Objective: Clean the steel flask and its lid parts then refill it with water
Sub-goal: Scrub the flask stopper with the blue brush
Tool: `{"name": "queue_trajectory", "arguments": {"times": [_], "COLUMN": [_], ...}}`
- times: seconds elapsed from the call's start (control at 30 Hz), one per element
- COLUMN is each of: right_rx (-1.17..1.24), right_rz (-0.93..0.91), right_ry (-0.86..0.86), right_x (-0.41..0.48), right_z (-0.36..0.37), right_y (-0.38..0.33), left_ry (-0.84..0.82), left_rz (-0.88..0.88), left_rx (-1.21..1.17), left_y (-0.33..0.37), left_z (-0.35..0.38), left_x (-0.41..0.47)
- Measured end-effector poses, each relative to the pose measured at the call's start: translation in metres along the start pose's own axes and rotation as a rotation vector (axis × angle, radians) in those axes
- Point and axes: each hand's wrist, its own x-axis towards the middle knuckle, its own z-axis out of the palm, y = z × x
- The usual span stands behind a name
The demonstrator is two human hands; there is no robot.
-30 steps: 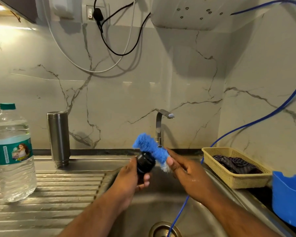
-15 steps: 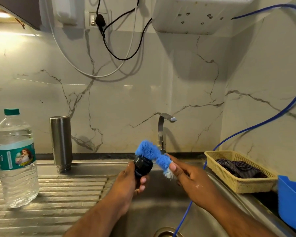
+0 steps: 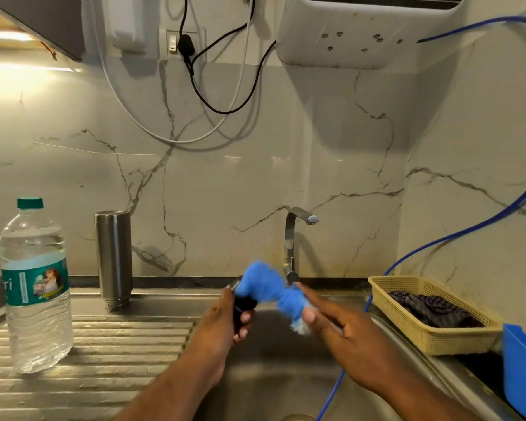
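The steel flask [image 3: 113,256] stands upside down on the drainboard at the back, its threaded mouth on the steel. Over the sink basin, my left hand [image 3: 222,326] grips the black lid part [image 3: 244,304]. My right hand [image 3: 343,332] holds a fluffy blue brush [image 3: 271,288] by its lower end, and the brush head lies against the top of the lid part. Both the brush and the lid are blurred. The lid's far side is hidden by the brush and my fingers.
A plastic water bottle [image 3: 34,287] with a green cap stands on the ribbed drainboard [image 3: 110,360] at left. The tap [image 3: 295,238] rises behind the sink. A yellow basket [image 3: 419,335] with a dark cloth and a blue tub [image 3: 523,369] sit at right. A blue hose [image 3: 456,235] runs into the sink.
The brush has shifted over the lid part, from beside it to over its top. The camera view has tilted upward, so everything sits lower in the frame.
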Motion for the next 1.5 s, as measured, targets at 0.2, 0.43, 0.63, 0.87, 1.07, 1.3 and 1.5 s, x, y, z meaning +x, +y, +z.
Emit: {"name": "queue_trajectory", "arguments": {"times": [0.2, 0.43, 0.63, 0.87, 1.07, 1.3, 1.5], "right_rx": [-0.101, -0.108, -0.081, -0.108, -0.214, -0.409, -0.228], "right_rz": [0.052, -0.032, 0.014, 0.033, 0.003, -0.013, -0.097], "right_ry": [0.113, 0.036, 0.084, 0.068, 0.031, -0.136, -0.026], "right_x": [0.010, 0.000, 0.005, 0.005, 0.007, -0.001, 0.001], "right_z": [0.003, -0.009, -0.009, -0.017, -0.008, -0.018, -0.026], "right_y": [0.014, 0.011, 0.016, 0.024, 0.015, 0.017, 0.017], "left_ry": [-0.084, -0.111, -0.185, -0.116, -0.119, -0.034, -0.080], "left_rz": [0.043, 0.127, 0.242, 0.330, 0.413, 0.382, 0.322], "left_rx": [-0.017, 0.178, 0.380, 0.423, 0.577, 0.478, 0.410], "left_y": [0.002, -0.003, -0.002, 0.000, -0.001, 0.005, 0.006], "left_z": [0.009, -0.009, -0.012, -0.018, -0.018, -0.023, -0.029], "left_x": [-0.005, 0.005, 0.001, 0.008, 0.010, 0.009, 0.009]}}
